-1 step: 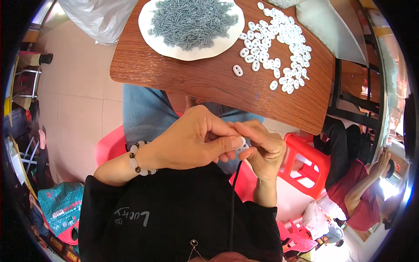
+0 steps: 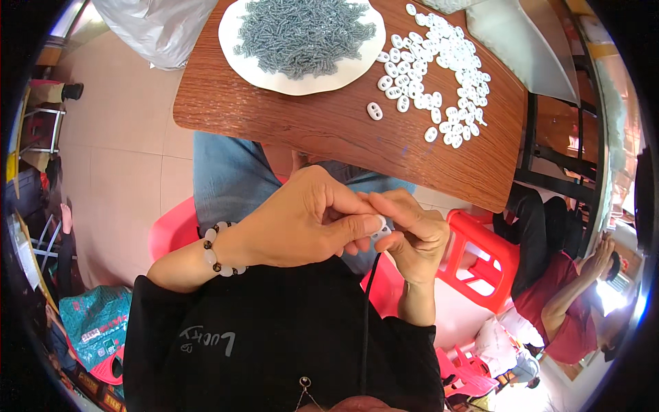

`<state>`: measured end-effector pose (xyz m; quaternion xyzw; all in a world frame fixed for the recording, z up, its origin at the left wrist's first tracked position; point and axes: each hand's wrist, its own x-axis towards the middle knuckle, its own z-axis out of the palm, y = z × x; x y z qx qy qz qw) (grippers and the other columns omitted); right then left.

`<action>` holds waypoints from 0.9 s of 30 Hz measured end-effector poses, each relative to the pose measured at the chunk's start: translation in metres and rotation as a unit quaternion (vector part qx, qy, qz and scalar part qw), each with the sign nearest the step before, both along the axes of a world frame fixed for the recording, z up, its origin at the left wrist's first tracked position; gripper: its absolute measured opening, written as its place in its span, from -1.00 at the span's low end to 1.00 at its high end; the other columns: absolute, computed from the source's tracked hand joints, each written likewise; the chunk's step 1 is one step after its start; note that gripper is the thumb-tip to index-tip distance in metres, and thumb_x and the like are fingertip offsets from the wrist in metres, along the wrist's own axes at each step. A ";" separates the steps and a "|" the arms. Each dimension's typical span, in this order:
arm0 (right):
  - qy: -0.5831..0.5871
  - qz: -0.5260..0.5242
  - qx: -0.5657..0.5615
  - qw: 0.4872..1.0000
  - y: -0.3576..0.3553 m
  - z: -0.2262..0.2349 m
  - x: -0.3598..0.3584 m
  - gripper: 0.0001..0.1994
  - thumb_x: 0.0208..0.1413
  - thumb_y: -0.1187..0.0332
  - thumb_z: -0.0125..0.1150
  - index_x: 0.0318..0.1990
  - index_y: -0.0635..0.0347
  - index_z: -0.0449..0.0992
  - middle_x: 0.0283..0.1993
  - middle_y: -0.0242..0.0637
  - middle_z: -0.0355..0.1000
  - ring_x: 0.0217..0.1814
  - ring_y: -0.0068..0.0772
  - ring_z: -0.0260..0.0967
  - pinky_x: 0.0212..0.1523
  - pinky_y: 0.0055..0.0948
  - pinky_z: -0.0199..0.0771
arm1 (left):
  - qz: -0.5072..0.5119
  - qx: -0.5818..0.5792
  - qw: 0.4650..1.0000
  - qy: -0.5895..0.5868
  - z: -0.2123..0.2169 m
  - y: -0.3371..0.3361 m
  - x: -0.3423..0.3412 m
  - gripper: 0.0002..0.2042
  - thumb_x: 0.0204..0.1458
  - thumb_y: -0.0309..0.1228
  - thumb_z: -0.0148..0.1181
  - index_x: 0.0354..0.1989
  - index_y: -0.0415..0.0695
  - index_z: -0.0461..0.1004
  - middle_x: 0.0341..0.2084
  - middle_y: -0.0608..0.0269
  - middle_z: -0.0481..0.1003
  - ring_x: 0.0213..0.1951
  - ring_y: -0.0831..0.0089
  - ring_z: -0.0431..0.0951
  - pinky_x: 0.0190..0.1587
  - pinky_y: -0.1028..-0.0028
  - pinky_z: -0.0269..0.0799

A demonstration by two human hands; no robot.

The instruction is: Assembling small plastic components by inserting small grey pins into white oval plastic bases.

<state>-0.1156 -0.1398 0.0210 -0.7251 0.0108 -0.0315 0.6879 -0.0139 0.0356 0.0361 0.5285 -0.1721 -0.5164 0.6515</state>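
Note:
My left hand, with a bead bracelet at its wrist, and my right hand meet above my lap, close to the table's near edge. Between their fingertips is a small white plastic piece with two holes, pinched from both sides and partly hidden by the fingers. On the table, many similar oval white two-hole pieces lie scattered at the right, with a single one apart from the pile. Left of them, a white plate carries a heap of small grey coil springs.
The brown wooden table spans the far side. A white bag lies beyond its left corner. To the right stands a red plastic stool, with another person farther off. A teal bag sits at lower left.

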 end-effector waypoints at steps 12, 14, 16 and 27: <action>-0.049 -0.001 -0.036 0.998 0.004 -0.008 0.000 -0.54 -0.25 0.39 0.43 -0.08 0.28 0.59 -0.10 -0.13 0.56 -0.16 -0.29 0.47 -0.16 -0.44 0.48 | -0.017 0.047 0.995 -0.087 0.009 0.004 0.002 -0.76 0.14 -0.43 0.14 -0.56 -0.26 0.51 -0.69 0.32 0.48 -0.66 0.67 0.41 -0.63 0.62 0.26; -0.039 -0.001 -0.033 0.999 0.005 -0.007 -0.001 -0.54 -0.26 0.39 0.44 -0.08 0.28 0.59 -0.11 -0.14 0.56 -0.16 -0.29 0.47 -0.16 -0.43 0.47 | -0.019 0.043 0.992 -0.121 0.010 0.005 0.004 -0.76 0.13 -0.44 0.14 -0.57 -0.25 0.50 -0.71 0.32 0.46 -0.68 0.67 0.38 -0.64 0.59 0.22; -0.029 -0.003 -0.031 0.999 0.004 -0.007 -0.001 -0.53 -0.27 0.40 0.44 -0.08 0.28 0.59 -0.11 -0.14 0.56 -0.17 -0.29 0.47 -0.15 -0.42 0.47 | -0.022 0.037 0.987 -0.155 0.010 0.004 0.005 -0.76 0.12 -0.45 0.14 -0.58 -0.25 0.49 -0.72 0.31 0.45 -0.69 0.66 0.35 -0.65 0.57 0.19; -0.051 0.002 -0.003 0.999 0.005 -0.007 -0.002 -0.54 -0.28 0.44 0.46 -0.09 0.30 0.59 -0.14 -0.09 0.57 -0.19 -0.26 0.48 -0.18 -0.41 0.46 | -0.052 0.051 0.988 -0.134 0.014 0.005 0.007 -0.79 0.10 -0.50 0.12 -0.59 -0.23 0.48 -0.74 0.28 0.44 -0.68 0.59 0.36 -0.61 0.52 0.19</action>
